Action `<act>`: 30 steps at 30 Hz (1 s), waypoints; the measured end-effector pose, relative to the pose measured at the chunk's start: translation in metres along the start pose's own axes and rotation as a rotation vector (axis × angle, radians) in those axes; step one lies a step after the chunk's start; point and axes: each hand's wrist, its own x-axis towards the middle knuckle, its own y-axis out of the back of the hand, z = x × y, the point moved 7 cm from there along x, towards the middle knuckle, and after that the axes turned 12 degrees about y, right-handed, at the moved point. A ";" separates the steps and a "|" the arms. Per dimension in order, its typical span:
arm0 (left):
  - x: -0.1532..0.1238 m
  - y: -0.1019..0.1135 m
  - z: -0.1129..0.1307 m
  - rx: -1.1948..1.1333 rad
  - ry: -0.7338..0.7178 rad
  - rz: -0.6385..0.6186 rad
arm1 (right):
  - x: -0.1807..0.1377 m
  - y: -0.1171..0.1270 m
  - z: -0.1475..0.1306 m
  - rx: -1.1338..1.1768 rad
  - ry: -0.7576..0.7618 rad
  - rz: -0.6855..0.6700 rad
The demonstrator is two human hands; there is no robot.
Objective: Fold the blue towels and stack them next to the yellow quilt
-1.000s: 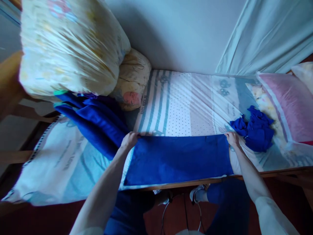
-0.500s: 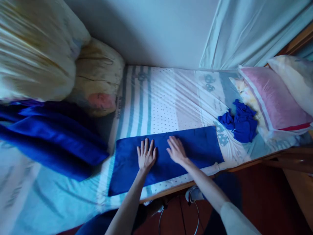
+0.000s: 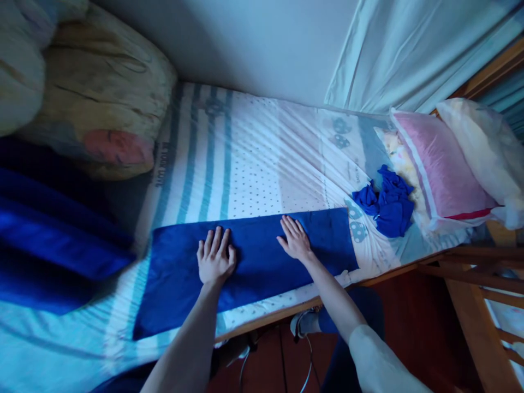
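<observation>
1. Fingers point(image 3: 210, 240) of my left hand point(image 3: 216, 262) are fanned out with clear gaps, palm down; those of my right hand point(image 3: 295, 240) lie closer together, its thumb angled out. I see nothing pinched or gripped by either.

2. Under both palms lies the blue cloth point(image 3: 257, 273), a long flat strip along the near side of the bed. My fingertips point toward its far edge and stop just short of it; the hands are well apart, left and right of its middle.

3. I judge the step in hand to be pressing and smoothing this cloth. Its surface looks mostly flat; I cannot tell how many layers there are.

4. From here, I'd say the next move calls for light, even pressure with flat palms, so the cloth doesn't skid or bunch on the creased bedsheet point(image 3: 254, 174). Handling an edge would first need the fingertips brought around it.

5. Farther out, a crumpled blue garment point(image 3: 395, 210) rests beyond the cloth's right end, near the pink pillow point(image 3: 446, 169). A larger blue fabric pile point(image 3: 53, 240) sits at the left, close to a yellowish bundle point(image 3: 106, 93).

6. Nearest the floor, the wooden bed rail point(image 3: 274, 317) runs along the bed's near side.
</observation>
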 end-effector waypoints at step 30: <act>0.001 0.003 0.002 -0.067 0.047 -0.033 | -0.032 0.055 0.075 -0.092 -0.387 0.164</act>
